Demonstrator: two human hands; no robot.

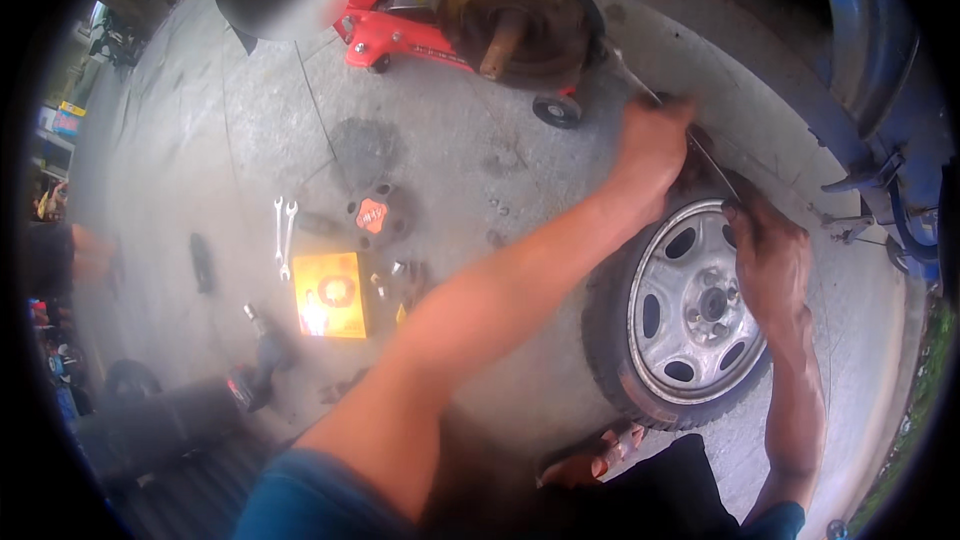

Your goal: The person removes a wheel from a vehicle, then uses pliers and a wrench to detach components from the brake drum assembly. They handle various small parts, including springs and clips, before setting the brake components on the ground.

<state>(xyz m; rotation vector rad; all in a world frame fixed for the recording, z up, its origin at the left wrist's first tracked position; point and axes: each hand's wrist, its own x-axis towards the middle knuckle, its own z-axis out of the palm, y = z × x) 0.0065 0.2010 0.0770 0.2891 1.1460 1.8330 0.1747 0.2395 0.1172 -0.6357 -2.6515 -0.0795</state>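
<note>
My left hand (652, 145), slightly blurred, is closed round a long thin metal bar (708, 158). My right hand (768, 265) grips the lower end of the same bar above the wheel. The bar's upper end reaches the edge of the rusty round hub assembly (470, 15), which has a stub sticking out. Below my hands a tire with a silver steel wheel (700, 350) lies flat on the concrete floor.
Red floor jack (390, 35) behind the hub; blue-painted metal (860, 50) at upper right. Two wrenches (290, 235), a yellow box (330, 310), an orange-labelled cap (372, 215), small parts and a power tool (255, 370) lie left. Another person's hand (92, 258) shows far left.
</note>
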